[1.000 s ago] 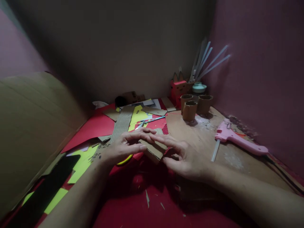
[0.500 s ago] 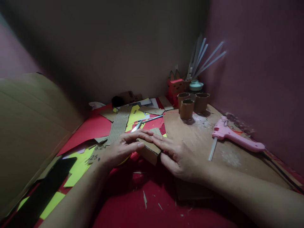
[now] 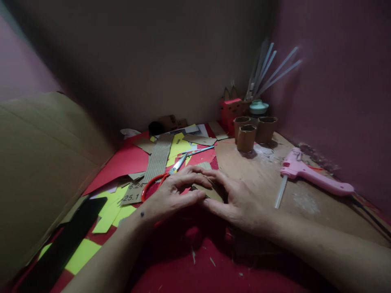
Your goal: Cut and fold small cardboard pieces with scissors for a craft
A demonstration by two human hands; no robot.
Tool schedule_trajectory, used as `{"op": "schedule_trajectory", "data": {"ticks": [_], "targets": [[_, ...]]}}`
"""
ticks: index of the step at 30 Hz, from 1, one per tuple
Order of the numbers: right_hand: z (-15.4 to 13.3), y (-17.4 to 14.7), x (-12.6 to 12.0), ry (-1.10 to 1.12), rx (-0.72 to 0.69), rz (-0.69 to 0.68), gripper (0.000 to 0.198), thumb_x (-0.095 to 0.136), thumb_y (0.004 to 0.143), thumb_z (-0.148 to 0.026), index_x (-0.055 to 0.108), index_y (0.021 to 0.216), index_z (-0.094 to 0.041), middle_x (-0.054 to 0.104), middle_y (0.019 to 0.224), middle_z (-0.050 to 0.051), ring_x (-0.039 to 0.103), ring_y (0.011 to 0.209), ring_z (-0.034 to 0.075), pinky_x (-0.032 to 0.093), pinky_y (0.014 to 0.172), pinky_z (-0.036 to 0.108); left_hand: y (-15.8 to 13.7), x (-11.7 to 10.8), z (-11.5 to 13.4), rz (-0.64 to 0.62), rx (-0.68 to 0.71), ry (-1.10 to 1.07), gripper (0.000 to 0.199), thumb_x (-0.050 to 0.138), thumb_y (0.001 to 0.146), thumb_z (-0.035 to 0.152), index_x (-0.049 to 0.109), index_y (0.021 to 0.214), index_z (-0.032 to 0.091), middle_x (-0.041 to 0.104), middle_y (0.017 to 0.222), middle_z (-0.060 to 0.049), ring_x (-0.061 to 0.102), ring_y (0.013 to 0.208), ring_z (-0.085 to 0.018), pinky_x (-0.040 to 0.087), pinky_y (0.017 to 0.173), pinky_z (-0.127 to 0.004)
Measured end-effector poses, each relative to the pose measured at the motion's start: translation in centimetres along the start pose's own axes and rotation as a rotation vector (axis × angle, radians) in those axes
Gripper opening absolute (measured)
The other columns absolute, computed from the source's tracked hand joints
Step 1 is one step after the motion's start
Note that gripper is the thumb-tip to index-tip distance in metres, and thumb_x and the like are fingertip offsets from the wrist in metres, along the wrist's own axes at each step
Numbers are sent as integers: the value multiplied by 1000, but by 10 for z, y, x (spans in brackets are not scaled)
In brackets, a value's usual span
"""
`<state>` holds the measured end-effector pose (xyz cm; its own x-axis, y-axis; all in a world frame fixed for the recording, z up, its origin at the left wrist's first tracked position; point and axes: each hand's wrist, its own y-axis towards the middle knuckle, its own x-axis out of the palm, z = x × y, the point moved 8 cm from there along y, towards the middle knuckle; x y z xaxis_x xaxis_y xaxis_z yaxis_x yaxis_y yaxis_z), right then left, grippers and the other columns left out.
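Observation:
My left hand (image 3: 177,193) and my right hand (image 3: 240,201) meet over a small piece of brown cardboard (image 3: 215,192), gripping it between fingers and thumbs. Fingers cover most of the cardboard, so its full shape is hidden. Just beyond my left hand lies a pair of scissors (image 3: 178,164) with red-orange handles, partly behind the wrist. A corrugated scrap (image 3: 204,165) shows behind my fingertips. Under both hands, the red surface (image 3: 174,260) carries thin paper shreds.
On the right, a pink glue gun (image 3: 317,175) rests on a brown board (image 3: 262,179). Several cardboard cups (image 3: 246,139) stand behind it, near a red animal-faced box (image 3: 231,110) and clear glue sticks (image 3: 279,69). Yellow paper scraps (image 3: 110,207) and a black flat object (image 3: 70,240) lie left.
The view has shifted, so the scene sits further right. My hands have closed in around the cardboard, thumbs nearly touching, covering more of it. The scissors' handle now shows.

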<state>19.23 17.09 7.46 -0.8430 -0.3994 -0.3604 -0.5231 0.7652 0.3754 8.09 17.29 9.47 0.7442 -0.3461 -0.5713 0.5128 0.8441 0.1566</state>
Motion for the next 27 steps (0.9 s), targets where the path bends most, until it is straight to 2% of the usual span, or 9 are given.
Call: {"op": "schedule_trajectory", "data": {"ticks": [4,8,11,15,19,27], "targets": [[2,0,-1,86,34,26,23,67,81,-24,53,99,-20,63,107,5,61,95,18,47,82,32,-2,0,2,19,16,-29,15,63,83,20,71,96,24,54,125,-4,51,120,-22,38,102,-34],[2,0,0,113,14,7,17,65,83,-24,52,93,-21,60,97,2,57,88,16,45,78,31,-4,1,-1,4,18,-66,15,63,85,20,71,97,25,55,123,-4,52,119,-22,38,102,-35],[7,-1,2,143,28,-5,17,65,84,-28,52,91,-22,59,91,0,55,84,15,43,74,29,-3,3,-3,-29,14,-111,15,63,86,22,71,99,26,55,122,-3,54,116,-21,41,98,-33],[18,-2,5,215,119,-22,20,68,82,-32,52,89,-21,58,89,-1,55,83,15,43,72,29,-1,4,-4,-71,13,-181,17,64,86,24,70,102,27,56,121,-3,55,113,-21,45,93,-30],[23,1,9,396,203,-59,23,71,78,-31,51,85,-21,56,85,-2,55,81,15,44,71,29,-1,2,-6,-65,-30,-179,16,65,85,27,72,99,26,61,117,-5,57,110,-24,47,91,-32],[36,2,14,633,404,-94,30,77,69,-33,53,84,-20,61,82,0,59,79,17,45,72,31,1,-4,-20,98,-188,-151,17,65,82,36,77,87,24,73,90,-5,64,88,-24,49,74,-29]]}}
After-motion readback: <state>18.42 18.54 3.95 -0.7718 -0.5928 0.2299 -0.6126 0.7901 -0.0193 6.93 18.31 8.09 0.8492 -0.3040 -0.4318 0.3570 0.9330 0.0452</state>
